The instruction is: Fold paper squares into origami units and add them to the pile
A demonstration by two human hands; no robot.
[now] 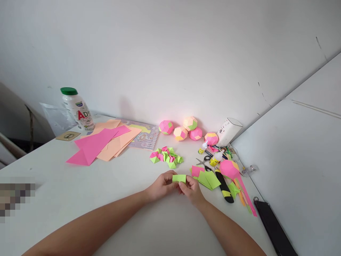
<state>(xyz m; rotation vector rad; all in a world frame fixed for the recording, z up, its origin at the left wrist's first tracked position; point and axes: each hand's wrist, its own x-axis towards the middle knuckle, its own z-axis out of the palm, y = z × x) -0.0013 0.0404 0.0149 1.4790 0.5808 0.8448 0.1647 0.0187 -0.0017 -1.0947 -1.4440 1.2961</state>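
Observation:
A small green paper rectangle (179, 178) is held between both my hands above the white table. My left hand (163, 185) grips its left side, fingers behind and thumb in front. The right side is pinched by my right hand (192, 190), whose thumb lies on the paper's lower edge. Just beyond my hands is a heap of folded green and pink paper pieces (166, 156). Close to my right hand lie flat green paper squares (209, 179) and a pink paper square (197, 171).
Paper balls (180, 133) sit along the wall. To the right are scissors (204, 163), glue bottles (215, 159), a black-yellow cutter (225, 188) and a black case (274, 227). At left, pink paper sheets (99, 144), a notebook (145, 137) and a green-capped bottle (78, 110).

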